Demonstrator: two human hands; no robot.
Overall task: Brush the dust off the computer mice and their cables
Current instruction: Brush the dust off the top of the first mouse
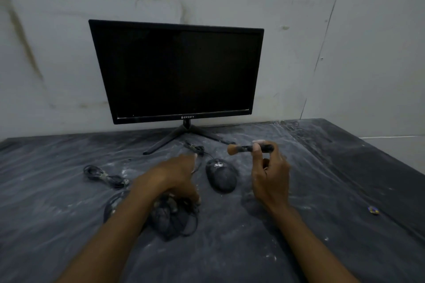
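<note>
Two dusty mice lie on a dark, plastic-covered surface (299,225) in front of a switched-off monitor (177,71). The far mouse (221,175) sits right of centre, its cable (195,148) running away toward the monitor stand in a small tangle. The near mouse (164,216) lies under the left forearm, its cable (189,220) looped loosely over and around it. A third bundle of cord (103,176) rests well to the left.

The right hand (271,177) holds a small brush (250,148) sideways above the surface, its grip pinched around the dark handle, the tan bristles pointing left and hanging just beyond the far mouse, not touching it. The left hand (181,174) reaches forward with its grip spread, fingertips near the far mouse's cable; whether it touches the cable cannot be told.

The step in hand looks like setting up to brush the far mouse or its cable. The next move would call for the left hand to steady the cable or mouse, and for the brush to tilt down until the bristles meet the dusty shell, then sweep away from the body.
</note>
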